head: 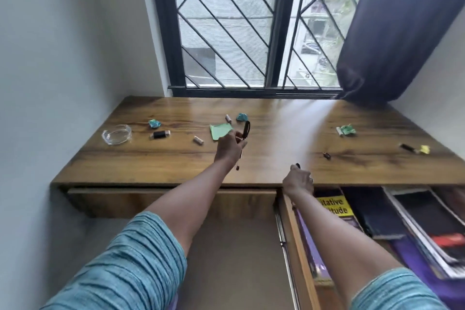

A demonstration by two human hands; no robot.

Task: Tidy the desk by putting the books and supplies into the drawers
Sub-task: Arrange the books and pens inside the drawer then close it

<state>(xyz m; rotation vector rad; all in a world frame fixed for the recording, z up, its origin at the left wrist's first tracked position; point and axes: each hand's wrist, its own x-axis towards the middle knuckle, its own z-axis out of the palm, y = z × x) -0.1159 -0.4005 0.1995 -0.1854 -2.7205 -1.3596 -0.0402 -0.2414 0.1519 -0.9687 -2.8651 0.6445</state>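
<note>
While the left hand (230,147) pinched a black pen (247,129), pointing near to far above the surface (276,133), the open drawer (295,241) lay near-right, beneath the right hand (298,181) gripping a small dark item (297,165).

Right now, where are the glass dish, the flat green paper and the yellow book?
glass dish (116,134): head view, middle of its clear base.
flat green paper (219,131): head view, centre of the sheet.
yellow book (333,205): head view, yellow cover panel, in the open drawer.
</note>
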